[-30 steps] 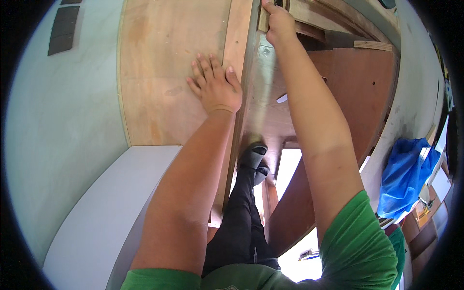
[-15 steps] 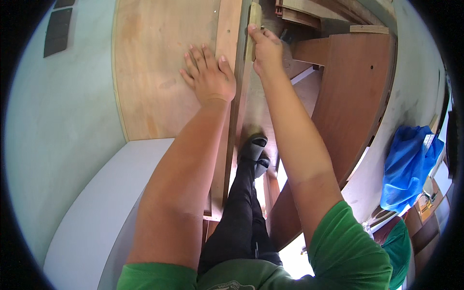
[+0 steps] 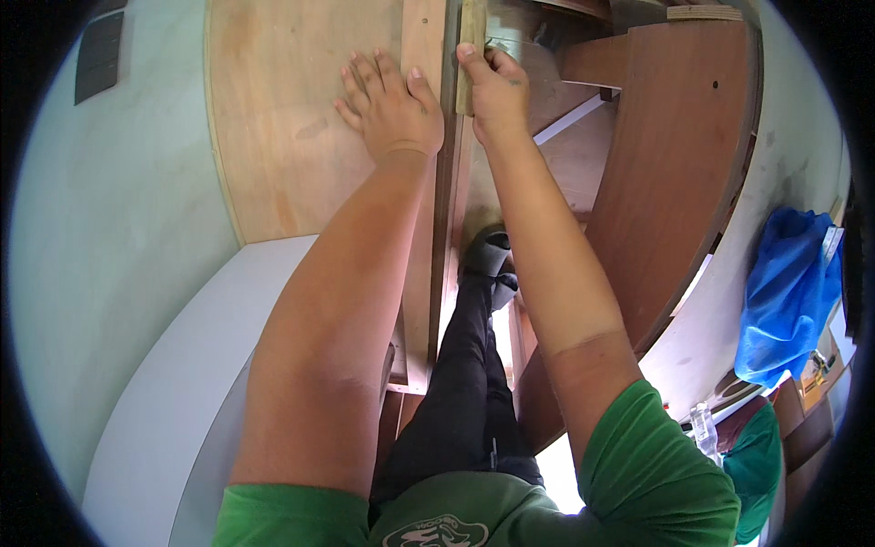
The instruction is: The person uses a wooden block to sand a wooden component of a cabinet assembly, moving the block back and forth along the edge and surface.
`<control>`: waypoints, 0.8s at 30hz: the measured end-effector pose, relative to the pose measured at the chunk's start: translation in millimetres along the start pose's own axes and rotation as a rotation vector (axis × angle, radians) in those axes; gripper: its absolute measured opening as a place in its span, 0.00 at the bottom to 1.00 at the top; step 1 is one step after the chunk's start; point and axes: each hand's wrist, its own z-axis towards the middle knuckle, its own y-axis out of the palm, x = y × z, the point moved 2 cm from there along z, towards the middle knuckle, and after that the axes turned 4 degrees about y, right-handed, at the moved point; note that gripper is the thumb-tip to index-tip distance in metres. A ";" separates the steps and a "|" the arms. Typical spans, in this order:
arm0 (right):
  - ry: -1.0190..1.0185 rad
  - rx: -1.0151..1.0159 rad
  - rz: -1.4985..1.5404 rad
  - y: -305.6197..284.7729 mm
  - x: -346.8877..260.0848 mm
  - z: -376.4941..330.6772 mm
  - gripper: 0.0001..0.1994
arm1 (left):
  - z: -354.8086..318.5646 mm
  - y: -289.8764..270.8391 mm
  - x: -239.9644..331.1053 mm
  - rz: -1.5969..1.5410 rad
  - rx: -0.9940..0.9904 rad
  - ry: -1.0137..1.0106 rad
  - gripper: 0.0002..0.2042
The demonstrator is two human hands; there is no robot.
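My left hand [image 3: 392,109] lies flat with spread fingers on a pale plywood panel [image 3: 283,118], its thumb by the wooden border strip [image 3: 422,50]. My right hand [image 3: 501,96] is closed round a short wooden block [image 3: 466,87], thumb on its near side. The block stands along the panel's right-hand edge [image 3: 447,137], seemingly against it. Its far end runs out of the picture. My fingers hide the block's right side, so I cannot tell whether anything is on that face.
A reddish-brown curved wooden board [image 3: 679,164] stands on the right. Beyond it hangs a blue cloth [image 3: 788,301]. At the lower left is a white sheet [image 3: 196,365]. My sandalled feet [image 3: 486,255] are below the panel edge. A clear bottle [image 3: 704,428] and green cloth [image 3: 758,474] are lower right.
The view has shifted, so the panel and my left hand sit higher in it. Relative to the panel, my right hand and the block have slid a little nearer to me.
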 end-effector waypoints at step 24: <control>0.080 0.092 -0.279 -48.6 77.1 -129.3 0.20 | 1.6 -3.3 -1.6 -0.054 0.002 -0.004 0.32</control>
